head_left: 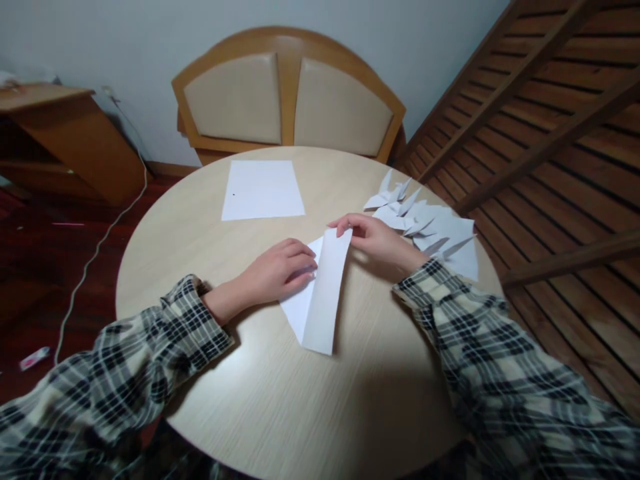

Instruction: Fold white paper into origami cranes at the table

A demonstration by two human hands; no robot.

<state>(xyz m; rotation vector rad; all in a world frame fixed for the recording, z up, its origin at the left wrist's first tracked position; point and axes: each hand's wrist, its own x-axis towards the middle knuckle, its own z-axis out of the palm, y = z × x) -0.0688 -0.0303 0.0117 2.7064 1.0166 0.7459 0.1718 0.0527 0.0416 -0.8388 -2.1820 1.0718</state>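
Note:
A partly folded white sheet of paper point(326, 293) lies near the middle of the table, with a long flap standing up at a slant along its right side. My right hand point(377, 240) pinches the top end of that flap between thumb and fingers. On the left part of the same sheet rests my left hand point(280, 270), its fingers bent and drawn together, holding the paper by the crease. Its fingertips are partly hidden against the fold.
A flat white sheet point(263, 190) with a small dark speck lies toward the back of the round table point(250, 400). Several folded paper cranes point(423, 217) cluster at the right edge, some over another white sheet point(467, 257). Behind stands a padded chair point(287, 93); wooden slats point(550, 133) rise at right.

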